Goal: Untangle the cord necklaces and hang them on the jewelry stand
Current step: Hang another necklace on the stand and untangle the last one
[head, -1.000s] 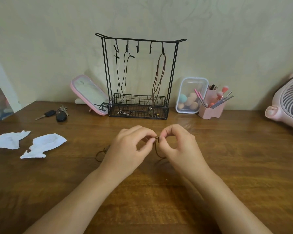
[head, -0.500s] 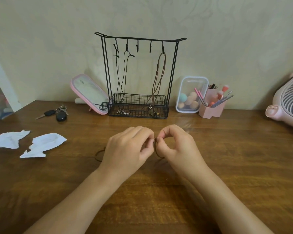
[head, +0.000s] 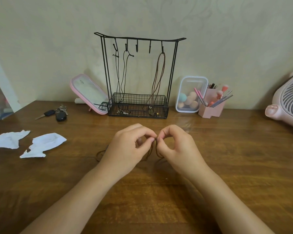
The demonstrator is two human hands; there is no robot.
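Note:
A dark brown cord necklace (head: 156,150) lies on the wooden table in front of me, most of it hidden under my hands. My left hand (head: 127,147) and my right hand (head: 176,146) pinch the cord between thumb and forefinger, fingertips almost touching. A loop of the cord (head: 100,153) shows left of my left wrist. Behind stands the black wire jewelry stand (head: 139,38) with a basket base. Two dark cord necklaces (head: 121,76) hang from its left hooks and a brown one (head: 158,76) from the rightmost hook. Two middle hooks are bare.
A pink mirror (head: 88,93) leans left of the stand. Keys (head: 57,113) and two torn white papers (head: 42,144) lie at the left. A clear box of sponges (head: 190,95), a pink brush holder (head: 211,107) and a pink fan (head: 287,102) stand at the right.
My fingertips have shifted slightly on the cord, the left thumb and forefinger opening a little around it. The hands stay in the same spot.

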